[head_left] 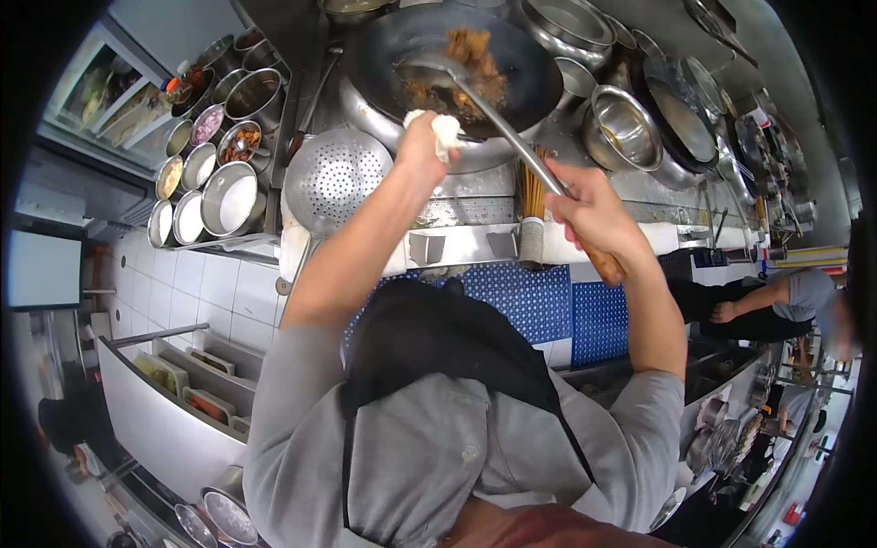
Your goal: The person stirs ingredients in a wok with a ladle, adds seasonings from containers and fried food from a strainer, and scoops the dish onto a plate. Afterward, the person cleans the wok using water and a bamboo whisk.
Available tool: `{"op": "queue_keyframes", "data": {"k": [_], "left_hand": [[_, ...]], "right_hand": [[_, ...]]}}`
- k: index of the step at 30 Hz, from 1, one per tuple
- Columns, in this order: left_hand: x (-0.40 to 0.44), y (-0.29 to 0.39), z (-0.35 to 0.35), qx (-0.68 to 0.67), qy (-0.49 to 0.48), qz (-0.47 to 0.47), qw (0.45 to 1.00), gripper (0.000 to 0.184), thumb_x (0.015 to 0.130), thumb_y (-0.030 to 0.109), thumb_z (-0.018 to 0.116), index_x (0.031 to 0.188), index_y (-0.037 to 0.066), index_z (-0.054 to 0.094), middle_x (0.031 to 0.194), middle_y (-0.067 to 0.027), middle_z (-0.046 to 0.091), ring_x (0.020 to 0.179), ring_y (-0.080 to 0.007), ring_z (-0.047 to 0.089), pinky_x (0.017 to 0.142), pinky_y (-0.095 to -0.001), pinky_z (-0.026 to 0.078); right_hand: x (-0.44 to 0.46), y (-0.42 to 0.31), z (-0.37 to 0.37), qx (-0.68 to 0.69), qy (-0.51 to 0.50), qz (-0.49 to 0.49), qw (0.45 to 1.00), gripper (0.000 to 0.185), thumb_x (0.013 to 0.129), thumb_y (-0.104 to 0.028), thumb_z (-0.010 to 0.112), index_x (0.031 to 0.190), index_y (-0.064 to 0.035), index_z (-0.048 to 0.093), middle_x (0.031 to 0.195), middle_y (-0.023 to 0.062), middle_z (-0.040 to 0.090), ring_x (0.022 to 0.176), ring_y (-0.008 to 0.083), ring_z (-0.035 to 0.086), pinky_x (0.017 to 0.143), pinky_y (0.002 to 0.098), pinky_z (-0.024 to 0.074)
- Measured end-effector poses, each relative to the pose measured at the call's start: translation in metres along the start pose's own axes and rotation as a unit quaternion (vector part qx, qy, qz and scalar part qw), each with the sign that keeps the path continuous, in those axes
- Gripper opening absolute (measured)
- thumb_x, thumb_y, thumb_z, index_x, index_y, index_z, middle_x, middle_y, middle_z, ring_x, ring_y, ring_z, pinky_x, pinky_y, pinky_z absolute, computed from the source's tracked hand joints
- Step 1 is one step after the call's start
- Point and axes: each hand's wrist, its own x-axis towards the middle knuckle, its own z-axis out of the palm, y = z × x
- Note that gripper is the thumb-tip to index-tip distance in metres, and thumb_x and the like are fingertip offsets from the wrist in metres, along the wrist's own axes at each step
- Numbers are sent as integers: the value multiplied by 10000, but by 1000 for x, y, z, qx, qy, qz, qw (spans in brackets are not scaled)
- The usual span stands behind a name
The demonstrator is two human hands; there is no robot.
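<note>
A large dark wok (pixel 534 78) on the stove holds browned food (pixel 472 55) in its middle. My left hand (pixel 423 146) is closed on a folded white cloth (pixel 446 131) at the wok's near rim. My right hand (pixel 589 205) grips the wooden-ended handle of a long metal ladle (pixel 502 123), whose bowl lies in the wok against the food. To the left of my left hand lies a round perforated strainer (pixel 338 183). Bamboo sticks (pixel 532 192) stand in a holder just left of my right hand.
Metal pots of ingredients (pixel 230 196) crowd the left side. Steel bowls (pixel 624 128) and another wok (pixel 681 119) stand at the right. The counter's front edge (pixel 466 245) runs before me. Another person (pixel 776 297) is at the far right.
</note>
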Motion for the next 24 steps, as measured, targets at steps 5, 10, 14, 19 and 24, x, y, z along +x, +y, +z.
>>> {"op": "queue_keyframes", "data": {"k": [5,10,14,19,24], "left_hand": [[-13,21,19,50,-13,-22,998,186,981,284,433,947,160,567,813,-2,610,695,-168,577,458,-280,424],[54,-29,-27,-28,-56,30,998,144,972,239,458,1002,145,563,840,-37,646,695,-182,608,450,-327,425],[-30,-30,-21,4,-36,27,999,130,973,226,435,1022,165,538,845,-56,652,679,-191,643,431,-332,439],[24,5,6,23,1,39,999,181,970,258,423,891,163,556,756,-10,615,594,-158,584,388,-266,396],[83,9,-7,39,-15,26,999,169,960,267,446,885,166,558,742,-7,608,602,-165,589,387,-261,392]], "right_hand": [[-23,6,-35,-56,-5,22,998,538,901,-86,592,1422,-14,481,620,23,550,437,94,517,396,245,410],[59,42,-22,-216,136,-70,964,524,881,-116,595,1374,32,499,613,82,540,454,135,540,435,319,443],[23,33,-19,-75,158,-83,981,564,887,-92,602,1418,36,460,641,65,561,471,103,519,415,301,419],[49,40,-18,62,185,-65,979,529,897,-59,597,1408,12,479,624,23,536,451,87,492,382,264,386],[154,55,-18,61,157,-58,984,268,900,-49,601,1150,49,601,610,24,523,429,103,490,368,283,393]]}}
